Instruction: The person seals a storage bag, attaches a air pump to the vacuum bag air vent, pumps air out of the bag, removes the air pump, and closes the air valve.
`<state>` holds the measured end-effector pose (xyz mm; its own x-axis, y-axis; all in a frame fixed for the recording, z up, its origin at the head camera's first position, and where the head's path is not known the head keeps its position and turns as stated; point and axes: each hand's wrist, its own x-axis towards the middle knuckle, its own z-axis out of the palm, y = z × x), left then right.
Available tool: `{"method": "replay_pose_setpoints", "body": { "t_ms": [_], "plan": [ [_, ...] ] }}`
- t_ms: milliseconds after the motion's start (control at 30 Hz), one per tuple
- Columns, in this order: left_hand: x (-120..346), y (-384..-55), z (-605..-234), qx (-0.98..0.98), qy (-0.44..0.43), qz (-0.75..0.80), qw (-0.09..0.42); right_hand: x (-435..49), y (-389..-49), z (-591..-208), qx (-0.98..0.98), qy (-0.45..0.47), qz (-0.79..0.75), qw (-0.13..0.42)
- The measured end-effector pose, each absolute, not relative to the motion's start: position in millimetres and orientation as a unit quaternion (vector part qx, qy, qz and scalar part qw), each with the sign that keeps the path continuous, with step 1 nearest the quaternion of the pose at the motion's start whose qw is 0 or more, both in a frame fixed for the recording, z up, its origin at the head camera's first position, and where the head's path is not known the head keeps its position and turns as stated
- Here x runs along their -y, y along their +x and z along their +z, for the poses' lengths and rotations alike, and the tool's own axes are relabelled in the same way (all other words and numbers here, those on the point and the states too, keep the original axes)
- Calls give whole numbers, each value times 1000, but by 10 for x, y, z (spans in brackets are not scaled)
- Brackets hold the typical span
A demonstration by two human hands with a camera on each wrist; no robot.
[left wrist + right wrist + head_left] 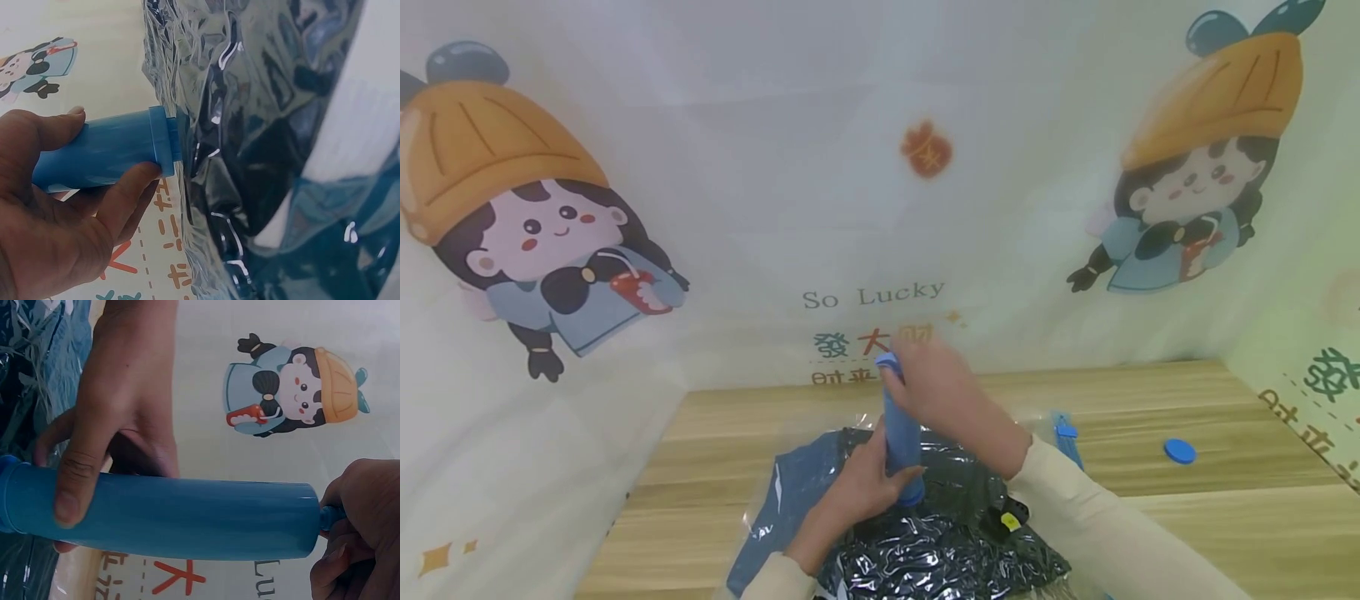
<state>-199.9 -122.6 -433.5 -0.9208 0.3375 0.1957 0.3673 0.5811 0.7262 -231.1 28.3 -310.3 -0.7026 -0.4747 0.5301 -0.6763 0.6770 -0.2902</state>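
A blue hand pump [902, 433] stands upright on a clear plastic storage bag [250, 125] packed with dark, shiny-wrapped contents. My left hand [861, 479] holds the lower barrel near the base, thumb on one side and fingers round the other. Up top, my right hand [362, 531] grips the handle, most of which its fingers hide. A short stretch of rod [328, 517] shows between barrel and fist in the right wrist view. At the other end, the pump's narrow nozzle [174, 137] meets the bag's surface.
To the right on the wooden table [1262, 425] lies a round blue cap [1180, 451]. A blue zip slider [1066, 430] sits at the bag's far right edge. Near the right forearm is a black item with a yellow label [1011, 522]. A printed cloth [760, 208] hangs behind.
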Motion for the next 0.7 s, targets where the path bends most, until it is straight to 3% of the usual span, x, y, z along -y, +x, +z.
{"method": "replay_pose_setpoints", "body": {
  "t_ms": [400,700],
  "plan": [
    [1231,-2002,-4349,893,-193,-406,28,-313,-2357,-3129,860,359,281,228],
    [1206,-2021,-4346,894,-178,-411,26,-343,-2401,-2817,840,372,305,250]
  ]
}}
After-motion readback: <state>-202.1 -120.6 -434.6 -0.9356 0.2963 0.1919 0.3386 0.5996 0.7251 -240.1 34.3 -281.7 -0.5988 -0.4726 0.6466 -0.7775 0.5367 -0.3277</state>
